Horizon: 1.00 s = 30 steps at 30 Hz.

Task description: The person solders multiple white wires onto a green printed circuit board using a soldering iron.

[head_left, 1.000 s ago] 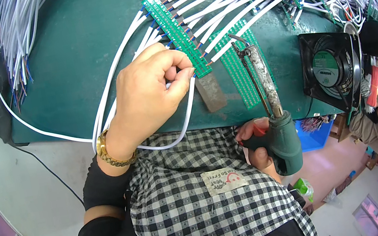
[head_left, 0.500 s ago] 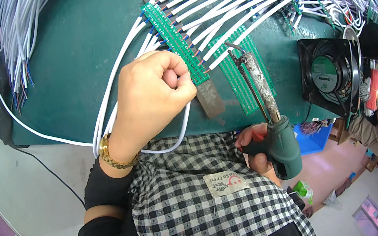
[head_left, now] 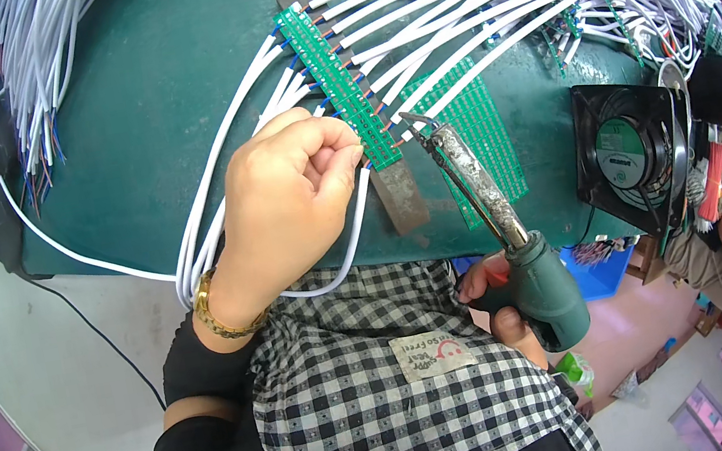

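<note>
Lying right of the pinched-together left hand (head_left: 289, 199), the green board (head_left: 340, 79) is slanting lengthwise away-left. The farther right hand (head_left: 509, 327) is clasping a soldering gun (head_left: 547, 284).

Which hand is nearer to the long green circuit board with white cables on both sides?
Left. The left hand is beside the board, near its lower end. The right hand is farther off, below and right, gripping the dark green pistol-shaped soldering gun.
</note>
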{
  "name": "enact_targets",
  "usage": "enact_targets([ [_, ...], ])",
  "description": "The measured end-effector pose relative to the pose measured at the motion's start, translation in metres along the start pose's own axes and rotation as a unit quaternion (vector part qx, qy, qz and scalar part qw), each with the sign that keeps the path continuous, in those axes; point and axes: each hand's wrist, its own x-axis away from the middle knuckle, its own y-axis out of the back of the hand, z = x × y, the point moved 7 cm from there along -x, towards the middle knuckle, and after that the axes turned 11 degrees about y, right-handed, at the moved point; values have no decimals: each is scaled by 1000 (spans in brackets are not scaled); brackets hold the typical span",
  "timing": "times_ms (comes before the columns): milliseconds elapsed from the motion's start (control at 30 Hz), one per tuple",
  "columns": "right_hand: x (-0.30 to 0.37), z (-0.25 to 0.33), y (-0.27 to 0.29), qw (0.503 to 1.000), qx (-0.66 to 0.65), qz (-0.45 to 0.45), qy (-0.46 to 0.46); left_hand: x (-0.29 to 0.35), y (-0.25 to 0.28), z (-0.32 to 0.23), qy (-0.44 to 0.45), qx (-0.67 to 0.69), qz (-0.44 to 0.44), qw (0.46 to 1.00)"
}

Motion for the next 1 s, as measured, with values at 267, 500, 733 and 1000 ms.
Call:
enact_targets([
  [267, 6, -16, 9, 999, -20, -10, 23, 4, 1, 3, -7, -6, -26, 1000],
  [500, -4, -8, 8, 999, 52, 5, -3, 4, -1, 2, -29, -1, -31, 999],
  [733, -5, -6, 7, 996, 89, -23, -19, 2, 0, 0, -36, -21, -44, 998],
  [1000, -10, -7, 14, 967, 238, 87, -30, -1, 1, 6, -4, -12, -33, 999],
])
